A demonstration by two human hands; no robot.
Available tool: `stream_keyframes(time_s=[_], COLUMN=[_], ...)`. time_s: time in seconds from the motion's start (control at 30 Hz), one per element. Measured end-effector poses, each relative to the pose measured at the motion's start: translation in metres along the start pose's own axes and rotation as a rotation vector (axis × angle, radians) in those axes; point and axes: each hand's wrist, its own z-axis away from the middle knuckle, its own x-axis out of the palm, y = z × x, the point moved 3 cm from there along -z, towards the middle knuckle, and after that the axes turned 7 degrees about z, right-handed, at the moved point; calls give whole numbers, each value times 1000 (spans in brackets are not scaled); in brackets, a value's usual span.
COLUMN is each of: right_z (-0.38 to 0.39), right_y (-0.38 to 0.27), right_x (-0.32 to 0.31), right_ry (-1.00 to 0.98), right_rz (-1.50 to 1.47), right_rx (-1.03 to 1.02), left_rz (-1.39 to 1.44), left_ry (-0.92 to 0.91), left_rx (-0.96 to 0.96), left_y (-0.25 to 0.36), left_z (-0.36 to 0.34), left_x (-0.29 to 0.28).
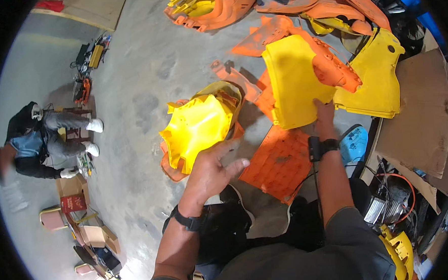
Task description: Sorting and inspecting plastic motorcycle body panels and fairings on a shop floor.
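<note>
My right hand [325, 118] is closed on the lower right edge of a curved yellow plastic panel [292, 80]. That panel is raised in front of me, over some orange plastic pieces on the floor. My left hand [214, 170] holds nothing, its thumb and fingers apart. It is just below a bright yellow, jagged-edged plastic shell [198, 126], which rests in a pile with other yellow and orange shells. Between my hands and feet, a flat orange panel [278, 162] with a ribbed surface lies on the floor.
Orange and yellow plastic covers [217, 8] are heaped at the far side. Another yellow panel [375, 76] and cardboard sheets [412, 115] stand at the right, near a blue object [354, 144]. A person [41, 139] sits at the far left beside tools and boxes.
</note>
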Motion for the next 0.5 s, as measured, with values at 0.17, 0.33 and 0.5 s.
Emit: stream_keyframes(time_s=[0.17, 0.33, 0.5], right_z=[5, 57, 124], right_y=[-56, -73, -31], right_x=[-59, -120, -160], right_ry=[-61, -63, -124], right_rz=[238, 255, 95], right_rx=[-121, 40, 341], left_rz=[270, 243, 152], left_ry=[73, 60, 88], left_rx=[0, -60, 58], left_y=[-2, 5, 16], left_z=[-3, -7, -15], left_x=[-2, -4, -7])
